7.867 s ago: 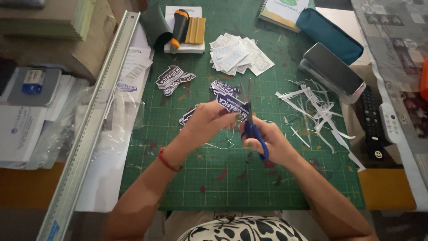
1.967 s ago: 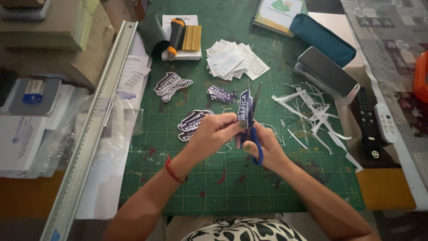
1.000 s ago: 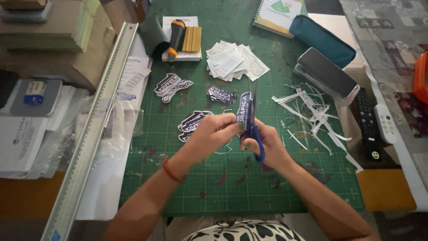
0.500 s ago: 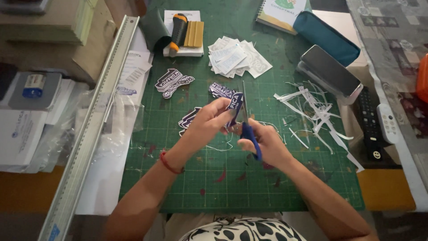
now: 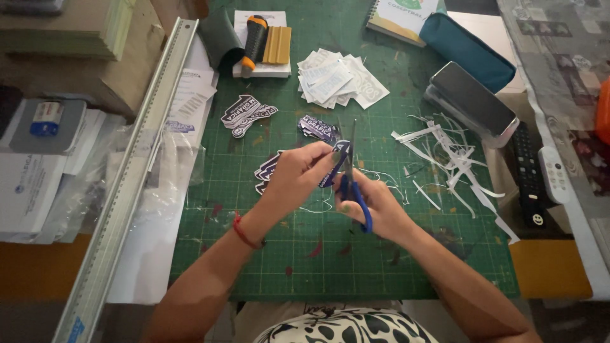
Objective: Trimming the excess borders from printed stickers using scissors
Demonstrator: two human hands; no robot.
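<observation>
Left hand (image 5: 298, 174) pinches dark printed sticker (image 5: 341, 152) above green cutting mat (image 5: 381, 254). Right hand (image 5: 375, 206) grips blue-handled scissors (image 5: 353, 184), blades upright against sticker edge. White paper trimmings (image 5: 445, 152) lie right of hands.

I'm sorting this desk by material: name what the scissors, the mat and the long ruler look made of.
Scissors: grey metal blades, glossy blue handles, probably plastic.
Mat: matte green with printed grid, likely vinyl or rubber.
Ruler: pale silvery bar, apparently aluminium.

Green cutting mat (image 5: 318, 254) covers the desk, long metal ruler (image 5: 127, 184) along its left edge. White paper strips (image 5: 445, 152) lie right, near a grey tin (image 5: 473, 101) and teal pencil case (image 5: 467, 51). Black remote (image 5: 527, 174) sits far right.
</observation>
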